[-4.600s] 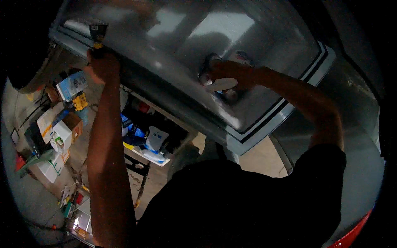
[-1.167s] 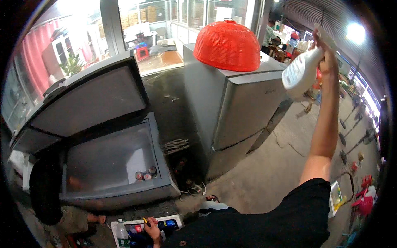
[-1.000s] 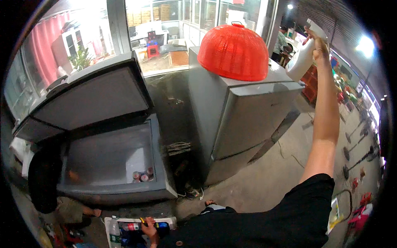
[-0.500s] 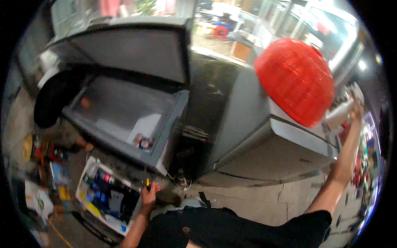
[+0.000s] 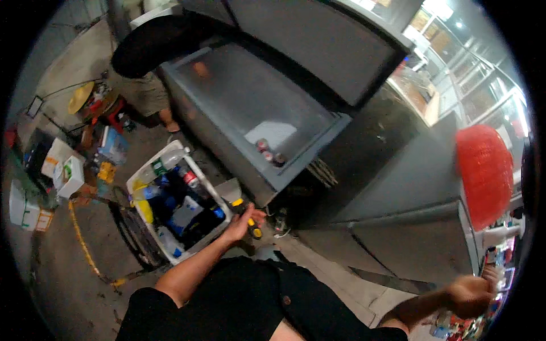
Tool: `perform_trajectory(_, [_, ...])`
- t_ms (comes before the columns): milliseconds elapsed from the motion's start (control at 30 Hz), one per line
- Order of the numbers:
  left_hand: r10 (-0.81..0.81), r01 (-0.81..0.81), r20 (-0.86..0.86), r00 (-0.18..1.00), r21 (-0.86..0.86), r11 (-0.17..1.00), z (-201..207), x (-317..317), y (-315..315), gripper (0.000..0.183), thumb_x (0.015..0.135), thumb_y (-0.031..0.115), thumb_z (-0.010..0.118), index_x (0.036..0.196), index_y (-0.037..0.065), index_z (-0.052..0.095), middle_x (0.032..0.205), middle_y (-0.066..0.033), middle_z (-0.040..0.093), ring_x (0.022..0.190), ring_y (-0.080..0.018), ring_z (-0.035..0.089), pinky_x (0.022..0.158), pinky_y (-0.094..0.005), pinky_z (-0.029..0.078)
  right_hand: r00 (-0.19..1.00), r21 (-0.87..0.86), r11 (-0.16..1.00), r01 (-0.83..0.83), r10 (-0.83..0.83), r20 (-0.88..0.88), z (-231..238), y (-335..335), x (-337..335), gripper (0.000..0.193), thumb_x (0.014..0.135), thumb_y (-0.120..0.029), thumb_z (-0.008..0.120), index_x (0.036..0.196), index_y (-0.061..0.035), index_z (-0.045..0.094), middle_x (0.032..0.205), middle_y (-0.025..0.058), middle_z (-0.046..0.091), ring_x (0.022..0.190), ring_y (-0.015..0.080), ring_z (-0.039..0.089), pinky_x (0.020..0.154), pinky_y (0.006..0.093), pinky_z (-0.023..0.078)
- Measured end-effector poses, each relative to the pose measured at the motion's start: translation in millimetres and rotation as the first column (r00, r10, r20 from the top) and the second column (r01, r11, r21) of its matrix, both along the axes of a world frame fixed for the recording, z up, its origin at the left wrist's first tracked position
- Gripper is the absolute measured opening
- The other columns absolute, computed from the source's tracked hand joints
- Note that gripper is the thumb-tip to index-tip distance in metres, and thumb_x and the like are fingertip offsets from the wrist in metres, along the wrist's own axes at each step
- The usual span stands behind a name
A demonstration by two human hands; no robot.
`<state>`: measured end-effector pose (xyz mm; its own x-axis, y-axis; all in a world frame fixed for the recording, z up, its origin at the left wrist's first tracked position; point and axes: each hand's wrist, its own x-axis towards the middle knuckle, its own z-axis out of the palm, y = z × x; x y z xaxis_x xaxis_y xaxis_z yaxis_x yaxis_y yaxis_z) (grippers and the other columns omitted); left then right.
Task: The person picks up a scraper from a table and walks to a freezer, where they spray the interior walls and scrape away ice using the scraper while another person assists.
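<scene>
My left hand (image 5: 242,224) has hold of a yellow-and-black handled tool (image 5: 256,232), its fingers partly extended. A flat grey piece like a scraper blade (image 5: 227,190) shows at the handle's far end. Just left of that hand stands a white crate (image 5: 223,226) packed with bottles and cans. My right hand (image 5: 471,295) is at the lower right, by the front of a grey upright cabinet (image 5: 406,241); motion smears its fingers. A red ribbed plastic basket (image 5: 484,176) rests upside down on that cabinet.
An open chest freezer (image 5: 213,133) with a few cans inside stands ahead. Another person in black (image 5: 153,45) leans over its far left end. Cartons (image 5: 69,176), a yellow-and-black hoop-like frame (image 5: 79,241) and a yellow hat-like object (image 5: 79,98) are on the left.
My view has swung left and down. My right hand has come down from beside the red basket. My left hand has moved forward, still with the yellow-and-black tool.
</scene>
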<state>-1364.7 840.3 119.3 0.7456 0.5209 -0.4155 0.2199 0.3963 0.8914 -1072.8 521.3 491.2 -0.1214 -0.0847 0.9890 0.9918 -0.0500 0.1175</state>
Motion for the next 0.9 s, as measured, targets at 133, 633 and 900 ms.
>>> perform_trajectory(133, [-0.066,0.06,0.053,0.996,0.103,0.993,12,-36,22,0.074,0.097,0.058,0.014,0.116,0.003,0.059,0.1,-0.0101,0.062,0.092,-0.019,0.056,0.091,-0.0324,0.041,0.646,-0.685,0.4,-0.609,-0.251,-0.721,-161,178,-103,0.013,0.088,-0.014,0.062,0.093,-0.0024,0.064,0.089,0.0097,0.064,0.08,0.0168,0.059,0.074,0.0289,0.047])
perform_trajectory(633, [-0.208,0.227,0.15,0.966,-0.121,0.966,21,-122,80,0.067,0.097,0.057,0.016,0.138,0.009,0.04,0.119,-0.0101,0.053,0.111,-0.0217,0.05,0.101,-0.0342,0.035,-0.322,0.407,0.0,-0.913,-0.61,-0.724,-374,296,-246,0.031,0.096,-0.026,0.05,0.119,-0.0044,0.05,0.087,0.0048,0.061,0.079,0.014,0.057,0.073,0.0276,0.045])
perform_trajectory(900, [0.093,-0.051,-0.176,0.98,0.228,0.972,-62,-155,93,0.043,0.099,0.037,0.038,0.128,0.009,0.052,0.127,-0.0116,0.051,0.115,-0.0266,0.05,0.1,-0.0367,0.036,-0.739,0.655,0.358,-0.666,-0.439,-0.512,-361,407,-169,0.021,0.093,-0.018,0.053,0.11,-0.0062,0.048,0.081,0.0074,0.056,0.062,0.0178,0.054,0.055,0.03,0.043])
